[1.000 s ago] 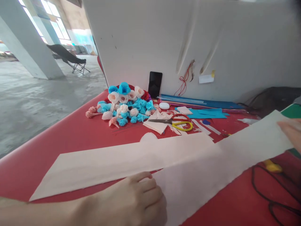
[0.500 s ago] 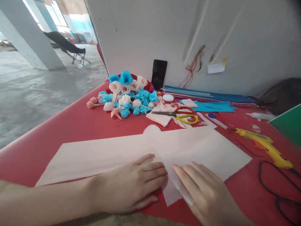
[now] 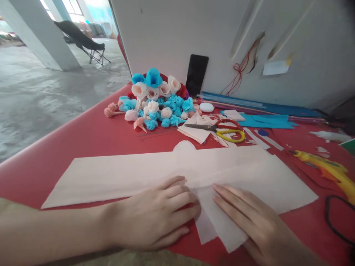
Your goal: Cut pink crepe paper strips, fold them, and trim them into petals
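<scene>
On a smooth red tabletop [image 3: 91, 136], pressing long, pale-pink, thin paper [image 3: 124, 170] flat with unclenched left hand [image 3: 163, 218], apparently against slipping, and steadying its angled flap [image 3: 227, 231] with right hand [image 3: 257, 225], set apart, pinch undetermined.

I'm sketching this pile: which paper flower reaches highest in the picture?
The large blue flower: it reaches above the smaller blue flower to its left and all the cream flowers.

Left fingers [image 3: 180, 201] and right fingers [image 3: 235, 202] on pale overlapping paper [image 3: 124, 173], scissors [image 3: 213, 128] and crafted flowers [image 3: 153, 106] beyond
</scene>
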A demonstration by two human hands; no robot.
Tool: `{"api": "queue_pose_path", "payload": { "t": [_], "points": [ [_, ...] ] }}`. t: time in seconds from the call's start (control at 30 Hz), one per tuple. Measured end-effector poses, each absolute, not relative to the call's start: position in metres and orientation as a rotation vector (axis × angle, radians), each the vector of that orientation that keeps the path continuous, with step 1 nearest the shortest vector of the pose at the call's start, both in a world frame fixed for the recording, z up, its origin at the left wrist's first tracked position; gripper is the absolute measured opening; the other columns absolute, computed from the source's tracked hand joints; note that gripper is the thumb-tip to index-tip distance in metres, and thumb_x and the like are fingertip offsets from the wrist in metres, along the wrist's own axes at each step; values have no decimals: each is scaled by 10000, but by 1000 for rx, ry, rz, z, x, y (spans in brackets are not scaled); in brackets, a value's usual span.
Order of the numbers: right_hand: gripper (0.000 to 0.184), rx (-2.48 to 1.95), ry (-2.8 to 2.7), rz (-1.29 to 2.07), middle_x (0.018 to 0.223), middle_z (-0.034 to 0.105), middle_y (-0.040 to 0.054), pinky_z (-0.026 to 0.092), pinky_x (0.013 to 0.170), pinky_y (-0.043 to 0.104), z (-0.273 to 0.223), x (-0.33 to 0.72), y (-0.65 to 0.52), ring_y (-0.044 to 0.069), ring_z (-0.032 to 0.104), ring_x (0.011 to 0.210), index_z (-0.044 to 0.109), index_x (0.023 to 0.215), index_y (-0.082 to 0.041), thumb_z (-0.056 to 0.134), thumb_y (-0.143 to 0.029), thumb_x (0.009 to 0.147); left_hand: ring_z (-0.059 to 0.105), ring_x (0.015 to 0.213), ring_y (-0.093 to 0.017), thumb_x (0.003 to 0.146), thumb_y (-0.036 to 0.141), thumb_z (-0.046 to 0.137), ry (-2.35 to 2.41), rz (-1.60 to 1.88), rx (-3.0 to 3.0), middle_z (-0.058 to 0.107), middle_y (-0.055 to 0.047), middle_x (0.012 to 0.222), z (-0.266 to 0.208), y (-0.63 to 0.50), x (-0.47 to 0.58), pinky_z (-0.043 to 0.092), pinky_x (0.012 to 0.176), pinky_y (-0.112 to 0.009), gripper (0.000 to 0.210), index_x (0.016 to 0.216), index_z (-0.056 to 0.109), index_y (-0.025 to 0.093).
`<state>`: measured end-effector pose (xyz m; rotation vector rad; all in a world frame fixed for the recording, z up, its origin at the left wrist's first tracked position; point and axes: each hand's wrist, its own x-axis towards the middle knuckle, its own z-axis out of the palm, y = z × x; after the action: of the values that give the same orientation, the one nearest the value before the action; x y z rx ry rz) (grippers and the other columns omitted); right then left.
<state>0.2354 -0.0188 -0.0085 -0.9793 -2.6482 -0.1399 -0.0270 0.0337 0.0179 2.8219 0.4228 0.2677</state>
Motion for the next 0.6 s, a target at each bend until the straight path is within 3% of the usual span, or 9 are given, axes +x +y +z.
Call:
{"api": "queue_pose_path", "payload": {
  "t": [0.1, 0.17, 0.23, 0.33, 0.43, 0.6],
  "points": [
    [640, -1051, -2645, -77, 1390, 446, 62, 413, 1010, 329, -8, 237, -20, 184, 333, 1313, 428, 1321, -98, 342, 1, 694, 524, 1046, -166, 916, 259, 407, 445, 281, 2843, 607, -11, 1122, 17, 31, -32, 67, 1148, -393, 280, 1152, 536, 183],
    [692, -1121, -2576, -14, 1417, 409, 45, 382, 1040, 296, -6, 233, -20, 151, 318, 1323, 363, 1361, -106, 320, 36, 684, 508, 1076, -157, 915, 266, 418, 464, 293, 2844, 603, 4, 1150, 16, 28, -35, 40, 1151, -371, 284, 1162, 534, 187],
    [697, -1085, -2520, -10, 1442, 367, 64, 363, 1056, 310, -5, 226, -19, 164, 302, 1333, 289, 1397, -95, 317, 35, 712, 494, 1099, -160, 914, 272, 428, 474, 306, 2855, 597, 9, 1178, 15, 26, -38, 90, 1140, -349, 289, 1165, 538, 179],
    [708, -969, -2562, -110, 1409, 415, 102, 358, 1052, 380, -8, 216, -16, 207, 278, 1346, 230, 1419, -68, 308, 37, 723, 514, 1055, -161, 921, 266, 415, 462, 332, 2879, 593, 4, 1201, 13, 24, -40, 252, 1055, -316, 289, 1151, 550, 154],
    [729, -982, -2689, -129, 1398, 432, 95, 349, 1046, 419, -14, 212, -14, 217, 244, 1359, 280, 1396, -63, 293, 57, 677, 541, 950, -153, 928, 241, 388, 462, 341, 2899, 594, 4, 1207, 13, 24, -41, 363, 909, -311, 292, 1146, 553, 138],
    [622, -947, -2775, -100, 1463, 320, 110, 266, 1080, 456, -14, 214, -14, 253, 191, 1373, 324, 1357, -33, 323, 11, 737, 531, 863, -150, 923, 243, 395, 445, 260, 2880, 584, -8, 1224, 14, 26, -41, 404, 767, -302, 304, 1163, 547, 133]
  ]
}}
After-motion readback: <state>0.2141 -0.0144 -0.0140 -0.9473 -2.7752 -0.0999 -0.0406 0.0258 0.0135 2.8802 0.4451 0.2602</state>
